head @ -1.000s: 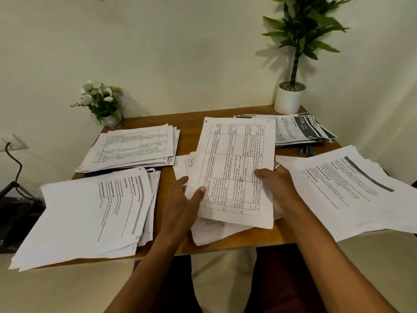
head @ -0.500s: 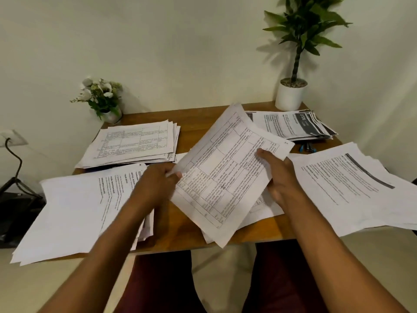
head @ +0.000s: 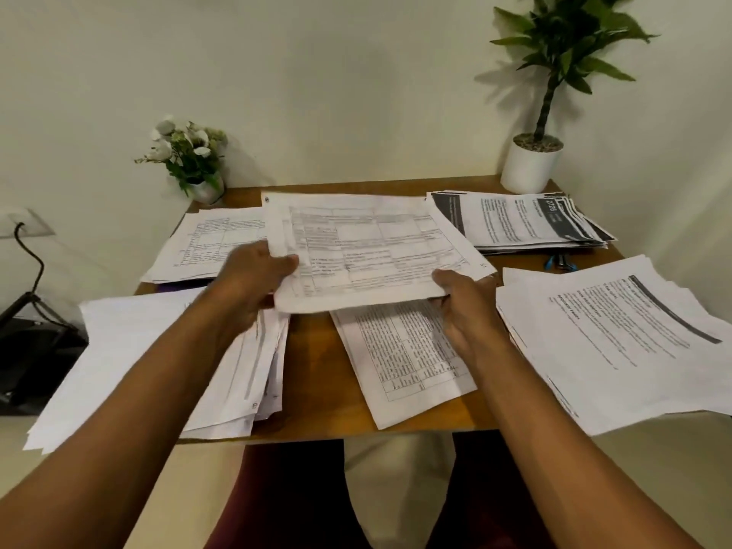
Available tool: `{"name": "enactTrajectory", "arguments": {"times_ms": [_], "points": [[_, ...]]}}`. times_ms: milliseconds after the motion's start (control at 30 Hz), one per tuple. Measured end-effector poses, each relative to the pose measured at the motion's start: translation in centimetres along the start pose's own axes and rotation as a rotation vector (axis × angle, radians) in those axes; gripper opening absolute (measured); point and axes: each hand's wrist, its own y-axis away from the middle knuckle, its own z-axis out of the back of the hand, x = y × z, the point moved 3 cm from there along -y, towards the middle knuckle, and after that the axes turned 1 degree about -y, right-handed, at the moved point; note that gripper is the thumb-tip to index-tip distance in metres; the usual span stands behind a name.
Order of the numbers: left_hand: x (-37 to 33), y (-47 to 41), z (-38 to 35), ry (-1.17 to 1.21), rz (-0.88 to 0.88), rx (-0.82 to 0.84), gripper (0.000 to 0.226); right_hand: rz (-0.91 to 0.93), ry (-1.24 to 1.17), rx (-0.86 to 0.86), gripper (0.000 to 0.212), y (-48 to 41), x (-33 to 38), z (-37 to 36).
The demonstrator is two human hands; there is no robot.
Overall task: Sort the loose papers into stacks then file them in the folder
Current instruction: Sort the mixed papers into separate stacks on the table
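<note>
A thin bundle of table-printed sheets [head: 372, 247] is held above the middle of the wooden table [head: 313, 374], turned sideways. My left hand [head: 253, 279] pinches its left edge and my right hand [head: 463, 299] grips its near right corner. Below it lie more table-printed sheets [head: 404, 358] at the table's centre. A stack of matching table pages [head: 210, 247] sits at the back left. A stack of text pages [head: 158, 358] overhangs the front left edge. Another text stack [head: 618, 342] lies on the right, and dark-headed pages [head: 523, 223] are at the back right.
A small pot of white flowers [head: 190, 160] stands at the back left corner and a tall green plant in a white pot [head: 530, 164] at the back right. A blue-handled item [head: 558, 261] lies beside the dark-headed stack. A black cable and device [head: 27, 311] sit left of the table.
The held sheets have been turned from upright to sideways and carried toward the back left. My left hand shifted from the bottom edge to the left edge.
</note>
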Motion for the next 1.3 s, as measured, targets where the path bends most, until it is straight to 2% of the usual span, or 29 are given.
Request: {"name": "enactTrajectory", "arguments": {"times_ms": [133,233,467,600,667,733,800,867,967,1033,1167,1233,1300], "points": [[-1.4,-5.1,5.5,-0.127,-0.018,-0.170,0.026,-0.063,-0.043,0.161,0.052,1.0,-0.5,-2.0],[-1.1,-8.8,9.9,-0.106,0.023,-0.209,0.036,-0.055,0.111,0.232,0.048,1.7,-1.5,-2.9],[1.6,-14.6,16.8,-0.316,0.103,-0.272,0.035,0.055,0.483,0.148,0.036,1.4,-3.3,-1.0],[3.4,-17.0,19.2,-0.538,0.087,-0.274,0.038,0.213,0.862,0.058,0.019,0.7,-3.2,0.8],[4.3,-17.7,20.1,-0.609,0.087,-0.284,0.036,0.256,0.959,0.051,0.018,0.5,-3.2,1.1],[4.8,-18.1,20.4,-0.711,0.090,-0.307,0.040,0.278,1.025,0.056,0.020,0.4,-3.1,1.1],[5.1,-18.5,20.3,-0.820,0.062,-0.331,0.060,0.322,1.124,0.041,0.021,0.3,-3.2,0.9],[4.6,-18.0,19.4,-0.899,0.048,-0.425,0.077,0.369,1.301,0.000,0.025,0.3,-3.2,0.7],[1.9,-15.1,15.7,-0.964,-0.064,-0.544,0.070,0.346,1.566,-0.061,0.057,0.1,-3.2,1.1],[-0.3,-11.9,12.2,-0.868,-0.218,-0.473,0.057,0.293,1.623,-0.068,0.077,-0.2,-3.0,1.4],[-2.8,-2.8,4.1,-0.701,-0.508,-0.201,0.039,0.219,1.636,-0.083,0.102,-1.2,-2.2,1.7],[-2.4,1.5,0.5,-0.638,-0.498,-0.067,0.031,0.187,1.701,-0.113,0.111,-1.7,-1.7,1.7],[-0.5,4.2,-2.3,-0.593,-0.413,0.039,0.025,0.163,1.764,-0.134,0.116,-2.0,-1.4,1.6]]}}
